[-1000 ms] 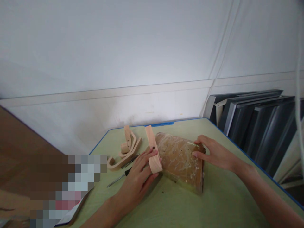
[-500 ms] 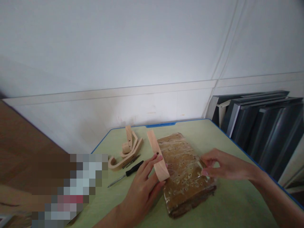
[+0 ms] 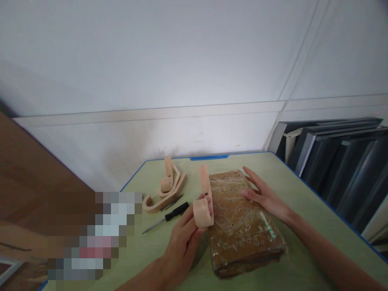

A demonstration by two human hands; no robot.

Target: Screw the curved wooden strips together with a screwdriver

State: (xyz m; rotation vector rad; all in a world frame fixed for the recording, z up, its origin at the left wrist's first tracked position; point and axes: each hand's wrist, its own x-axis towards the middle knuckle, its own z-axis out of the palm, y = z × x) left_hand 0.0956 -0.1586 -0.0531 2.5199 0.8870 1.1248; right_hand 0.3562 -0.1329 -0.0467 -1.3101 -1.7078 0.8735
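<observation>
My left hand (image 3: 182, 239) is closed on a pale wooden hook (image 3: 203, 213) with a screw hole in its straight arm. The hook stands against the left side of a brown block (image 3: 235, 218), which is wrapped in clear film or tape and dotted with small holes. On the block's right side rests my right hand (image 3: 269, 201), fingers spread, the thumb over the top face. A strip of green-and-white tape (image 3: 267, 224) shows near that side. Left of my left hand lies a screwdriver (image 3: 176, 211) with a black handle.
More wooden hooks (image 3: 165, 201) lie at the table's back left, with a few thin dark screws or bits (image 3: 172, 202) beside them. The green table (image 3: 257, 161) has a blue edge. A white wall (image 3: 169, 133) stands behind; dark panels (image 3: 336, 157) lean at the right.
My right hand has left the block's near right edge, moved farther back and spread over its side, uncovering the tape strip. The hook in my left hand now sits more upright.
</observation>
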